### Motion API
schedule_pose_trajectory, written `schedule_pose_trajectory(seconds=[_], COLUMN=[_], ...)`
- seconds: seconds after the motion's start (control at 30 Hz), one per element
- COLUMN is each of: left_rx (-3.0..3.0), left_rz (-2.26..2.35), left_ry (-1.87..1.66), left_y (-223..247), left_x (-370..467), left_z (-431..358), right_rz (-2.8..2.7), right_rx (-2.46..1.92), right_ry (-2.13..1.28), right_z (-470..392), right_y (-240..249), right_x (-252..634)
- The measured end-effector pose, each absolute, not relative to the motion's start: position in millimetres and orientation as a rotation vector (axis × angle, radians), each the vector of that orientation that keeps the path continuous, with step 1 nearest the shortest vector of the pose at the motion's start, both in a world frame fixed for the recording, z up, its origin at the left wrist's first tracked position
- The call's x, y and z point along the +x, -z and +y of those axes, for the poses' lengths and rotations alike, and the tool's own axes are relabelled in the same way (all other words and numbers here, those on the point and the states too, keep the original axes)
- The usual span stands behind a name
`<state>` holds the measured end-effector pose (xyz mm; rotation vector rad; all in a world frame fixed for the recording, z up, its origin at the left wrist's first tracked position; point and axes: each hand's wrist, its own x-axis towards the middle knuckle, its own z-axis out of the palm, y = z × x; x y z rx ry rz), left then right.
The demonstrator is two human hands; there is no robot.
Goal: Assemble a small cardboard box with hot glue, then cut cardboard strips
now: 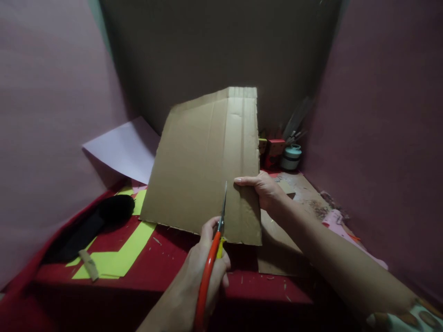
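A large sheet of brown cardboard [194, 166] stands tilted up in front of me, with creases running down its right part. My right hand [265, 186] grips its right edge, thumb lying on the near face. In my left hand [207, 265] is a pair of scissors [209, 267] with orange and yellow handles. One blade points upward across the cardboard's near face, above its lower edge. Whether the other blade lies behind the sheet is hidden. The fingers of my right hand behind the cardboard cannot be seen.
A red-covered table [173, 244] carries yellow paper pieces [128, 253], a black cloth item [93, 226] and small scraps. White paper [124, 147] leans at the left. Another cardboard piece [280, 253] lies lower right. Behind stand a teal pot [291, 157] and red box [275, 150]; a pink object [335, 223] lies right.
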<state>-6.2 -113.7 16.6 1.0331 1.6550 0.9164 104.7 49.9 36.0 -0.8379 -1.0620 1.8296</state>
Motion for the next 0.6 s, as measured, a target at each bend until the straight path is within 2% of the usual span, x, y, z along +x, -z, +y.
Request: schedule_pose_trajectory(seconds=[0.13, 0.47, 0.6], left_rx=[0.962, 0.894, 1.081], left_rz=[1.563, 1.693, 1.723], left_ry=[-0.979, -0.968, -0.945], left_y=[-22.3, -15.1, -5.2], left_x=[-2.7, 1.6, -8.0], left_z=[-121.3, -110.1, -107.4], right_rz=[-1.08, -1.092, -1.074], right_rx=[-0.809, -0.831, -0.836], right_ry=[-1.834, -1.855, -1.855], right_z=[45.8, 39.9, 42.2], right_y=[-34.0, -29.9, -23.6], right_x=[103.0, 99.9, 100.3])
